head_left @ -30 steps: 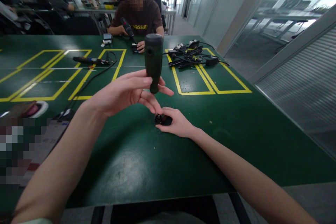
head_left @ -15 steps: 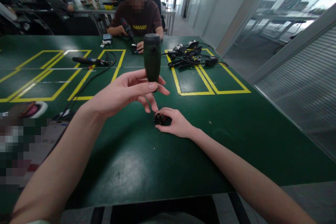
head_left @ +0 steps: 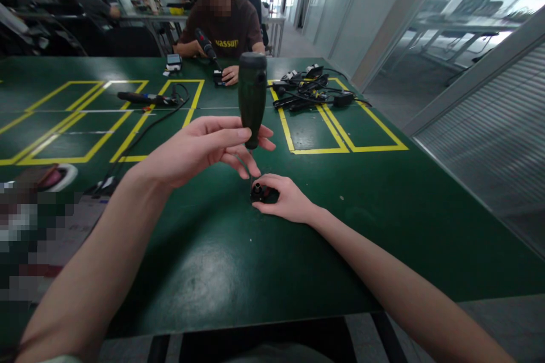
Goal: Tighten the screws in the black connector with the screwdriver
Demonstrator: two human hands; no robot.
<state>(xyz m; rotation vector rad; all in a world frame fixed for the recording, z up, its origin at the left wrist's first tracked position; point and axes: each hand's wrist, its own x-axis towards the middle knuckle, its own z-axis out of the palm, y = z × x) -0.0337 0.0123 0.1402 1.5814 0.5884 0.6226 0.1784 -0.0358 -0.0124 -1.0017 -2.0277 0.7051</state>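
Note:
A screwdriver (head_left: 252,96) with a thick dark green handle stands nearly upright, its thin shaft pointing down. My left hand (head_left: 213,144) grips the lower end of that handle between thumb and fingers, the other fingers loosely curled. Below it, a small black part (head_left: 257,193) with a round metal-looking post rests on the green table. My right hand (head_left: 283,197) has its thumb and fingers closed around this part from the right. The shaft runs down to the part's left side; whether its tip touches is too small to tell.
Across the green table (head_left: 298,272), a person (head_left: 225,25) works with a power screwdriver (head_left: 205,43). Black cables and adapters (head_left: 310,89) lie heaped at the back right. A corded tool (head_left: 147,98) lies back left, its cable running toward a roll of tape (head_left: 66,174).
The screwdriver handle has shifted slightly right and stands a little straighter, with my left fingers following. My right hand and the black part stay in place.

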